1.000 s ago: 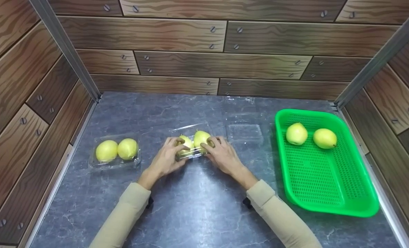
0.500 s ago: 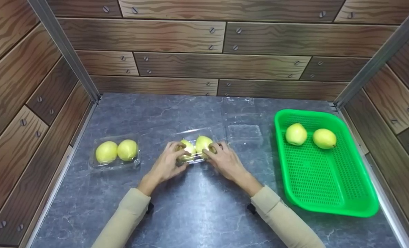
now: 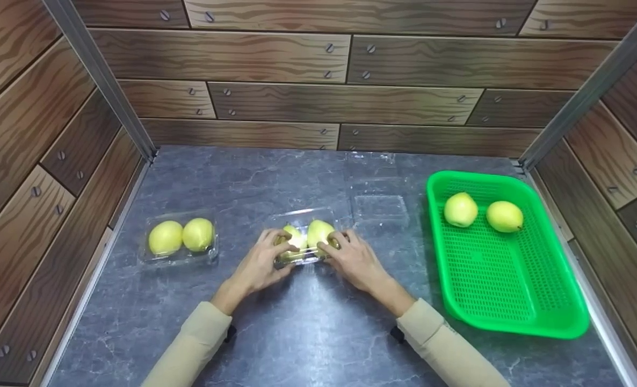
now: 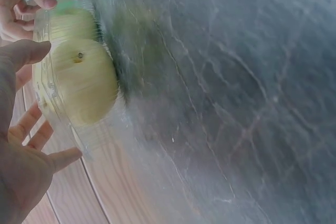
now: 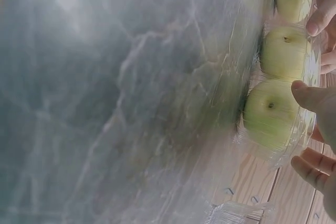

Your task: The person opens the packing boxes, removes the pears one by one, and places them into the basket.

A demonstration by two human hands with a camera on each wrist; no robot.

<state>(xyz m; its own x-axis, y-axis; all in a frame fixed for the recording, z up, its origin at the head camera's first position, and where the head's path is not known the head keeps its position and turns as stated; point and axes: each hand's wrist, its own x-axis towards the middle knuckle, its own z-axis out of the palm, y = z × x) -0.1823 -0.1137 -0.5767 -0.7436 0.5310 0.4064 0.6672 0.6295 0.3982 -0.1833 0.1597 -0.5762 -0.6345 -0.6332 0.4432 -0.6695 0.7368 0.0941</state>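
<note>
In the head view, a clear plastic fruit box [image 3: 302, 214] with two yellow-green pears [image 3: 320, 232] inside sits at the middle of the table. My left hand [image 3: 262, 258] grips its left end, and my right hand [image 3: 356, 257] grips its right end. Both thumbs lie along the near side, with the other fingers bent over the top and ends. Through the plastic, the left wrist view shows a pear [image 4: 86, 80] close to the left thumb. A pear [image 5: 270, 111] lies beside my right thumb in the right wrist view. Whether the lid is fully fastened I cannot tell.
At the left stands another clear box [image 3: 179, 260] holding two pears [image 3: 165, 237]. Empty clear plastic boxes [image 3: 380, 207] lie behind my right hand. A green basket [image 3: 490, 269] with two pears [image 3: 461, 209] stands at the right. Wood-patterned walls [image 3: 275, 56] enclose the table.
The box with its two pears has slid towards me and slightly to the right, both hands moving with it. The other boxes and the basket stay in place.
</note>
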